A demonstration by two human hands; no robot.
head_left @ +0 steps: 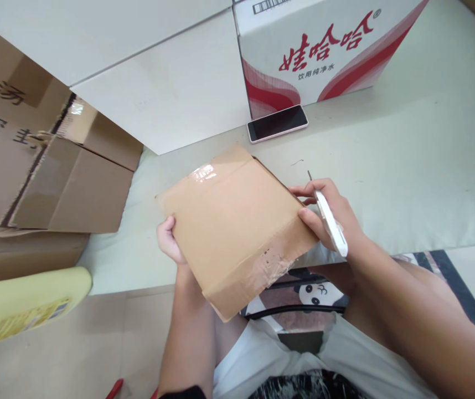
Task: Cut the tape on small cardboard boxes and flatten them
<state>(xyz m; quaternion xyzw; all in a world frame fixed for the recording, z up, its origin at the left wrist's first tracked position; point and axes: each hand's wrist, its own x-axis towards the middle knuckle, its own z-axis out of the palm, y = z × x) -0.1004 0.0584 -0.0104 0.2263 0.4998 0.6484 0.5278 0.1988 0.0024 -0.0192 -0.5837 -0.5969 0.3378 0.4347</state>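
A small brown cardboard box point(233, 221), sealed with clear tape, is held up between both hands over my lap. My left hand point(168, 239) grips its left edge, fingers hidden behind the box and thumb on top. My right hand point(329, 213) presses against the box's right edge and also holds a white utility knife point(329, 220), whose thin blade tip points up and away from me.
A phone point(277, 122) lies face up beside a white and red drinks carton point(316, 44). Opened brown cartons point(34, 166) stand at the left, with a yellow object point(21, 305) below them. A red handle tip point(115, 389) shows at the bottom edge.
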